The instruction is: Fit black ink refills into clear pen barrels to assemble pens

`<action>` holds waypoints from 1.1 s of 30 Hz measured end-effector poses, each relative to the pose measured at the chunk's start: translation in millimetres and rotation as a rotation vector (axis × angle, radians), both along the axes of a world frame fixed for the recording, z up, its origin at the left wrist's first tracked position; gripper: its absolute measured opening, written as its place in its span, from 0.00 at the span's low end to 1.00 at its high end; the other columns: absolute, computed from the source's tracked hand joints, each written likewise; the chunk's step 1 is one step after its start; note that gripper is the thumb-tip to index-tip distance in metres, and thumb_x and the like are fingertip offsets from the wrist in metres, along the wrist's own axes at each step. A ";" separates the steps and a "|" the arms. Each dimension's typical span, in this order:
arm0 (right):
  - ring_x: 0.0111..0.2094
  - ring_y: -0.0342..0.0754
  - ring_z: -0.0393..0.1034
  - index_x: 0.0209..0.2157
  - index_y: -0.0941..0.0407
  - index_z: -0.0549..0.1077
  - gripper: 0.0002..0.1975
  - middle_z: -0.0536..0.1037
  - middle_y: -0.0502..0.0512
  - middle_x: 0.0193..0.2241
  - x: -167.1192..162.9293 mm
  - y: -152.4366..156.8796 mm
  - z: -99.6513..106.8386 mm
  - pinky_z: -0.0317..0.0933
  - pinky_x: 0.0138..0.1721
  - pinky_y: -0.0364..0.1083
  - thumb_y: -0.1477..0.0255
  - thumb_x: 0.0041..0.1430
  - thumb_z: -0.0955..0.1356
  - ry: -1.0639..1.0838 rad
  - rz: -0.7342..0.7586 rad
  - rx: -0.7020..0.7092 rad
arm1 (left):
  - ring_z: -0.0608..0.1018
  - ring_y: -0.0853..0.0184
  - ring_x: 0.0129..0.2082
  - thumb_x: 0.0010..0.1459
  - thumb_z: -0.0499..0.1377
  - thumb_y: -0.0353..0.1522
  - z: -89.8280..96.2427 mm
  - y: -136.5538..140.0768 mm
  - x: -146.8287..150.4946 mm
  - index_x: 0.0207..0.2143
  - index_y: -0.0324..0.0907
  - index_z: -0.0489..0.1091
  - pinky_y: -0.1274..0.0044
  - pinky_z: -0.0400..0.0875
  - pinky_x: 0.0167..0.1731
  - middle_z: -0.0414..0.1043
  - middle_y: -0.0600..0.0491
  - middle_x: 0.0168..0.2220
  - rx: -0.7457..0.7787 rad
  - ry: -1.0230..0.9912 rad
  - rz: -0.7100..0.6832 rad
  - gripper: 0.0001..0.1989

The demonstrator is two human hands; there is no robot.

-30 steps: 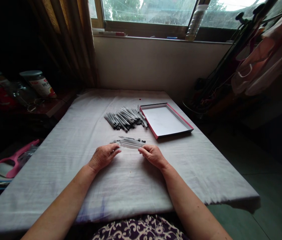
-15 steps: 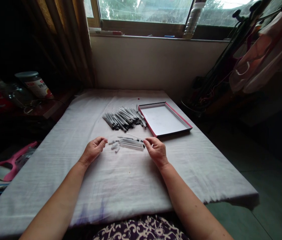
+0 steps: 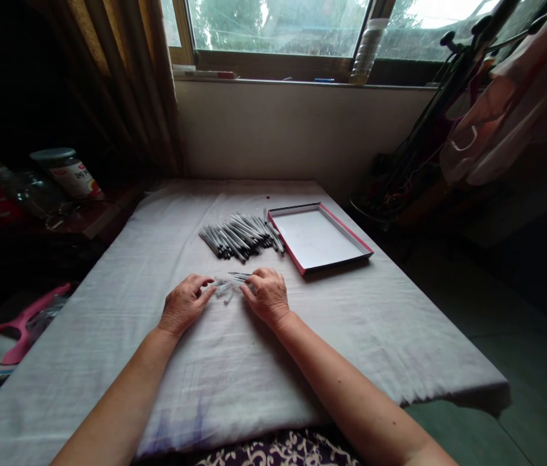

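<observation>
On the cloth before me lies a small group of loose pen parts: dark thin refills [image 3: 238,274] and whitish translucent caps [image 3: 228,298]. My left hand [image 3: 183,305] rests at their left side, thumb and index finger apart, with nothing visible held between them. My right hand [image 3: 268,296] curls over the right end of the parts. Its fingers cover most of the clear barrels, and what they grip is hidden. Beyond both hands, a heap of grey pens with black ends [image 3: 239,236] lies beside a shallow box lid [image 3: 336,265].
A pale cloth [image 3: 234,369] covers the table. Past its left edge are a pink-handled item [image 3: 23,330] and a lidded jar [image 3: 66,171] on a side surface. A window ledge [image 3: 273,82] holds a clear bottle [image 3: 369,52]. Bags hang at right.
My right hand has moved left and down over the pen parts, and the thin clear tube it held no longer shows. My left thumb and index finger have parted.
</observation>
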State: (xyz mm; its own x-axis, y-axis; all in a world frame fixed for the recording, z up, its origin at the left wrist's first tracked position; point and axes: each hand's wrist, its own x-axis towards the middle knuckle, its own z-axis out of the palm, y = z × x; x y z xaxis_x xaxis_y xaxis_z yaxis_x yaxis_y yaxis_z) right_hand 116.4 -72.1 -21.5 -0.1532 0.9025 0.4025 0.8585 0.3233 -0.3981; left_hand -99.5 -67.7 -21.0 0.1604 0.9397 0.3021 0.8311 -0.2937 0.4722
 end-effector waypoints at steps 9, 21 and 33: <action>0.39 0.48 0.69 0.41 0.53 0.76 0.11 0.76 0.57 0.42 24.5 35.7 25.0 0.57 0.36 0.45 0.69 0.65 0.62 -0.213 -0.119 -0.086 | 0.77 0.65 0.36 0.61 0.51 0.41 -2.3 2.6 -2.7 0.38 0.44 0.75 0.76 0.69 0.36 0.76 0.52 0.37 -0.005 -0.013 -0.007 0.16; 0.40 0.57 0.69 0.35 0.60 0.77 0.13 0.80 0.67 0.35 58.8 82.5 37.6 0.50 0.39 0.52 0.80 0.61 0.61 -0.544 -0.183 -0.119 | 0.78 0.65 0.36 0.61 0.52 0.40 -8.8 6.0 -8.6 0.35 0.44 0.75 0.76 0.70 0.36 0.77 0.52 0.35 0.013 -0.095 -0.021 0.14; 0.36 0.52 0.70 0.37 0.59 0.77 0.15 0.80 0.61 0.33 88.9 34.1 43.3 0.59 0.40 0.49 0.64 0.60 0.64 0.260 -0.358 0.350 | 0.79 0.66 0.35 0.62 0.52 0.39 -10.6 6.5 -9.1 0.35 0.44 0.75 0.76 0.71 0.36 0.77 0.53 0.35 0.057 -0.096 -0.017 0.13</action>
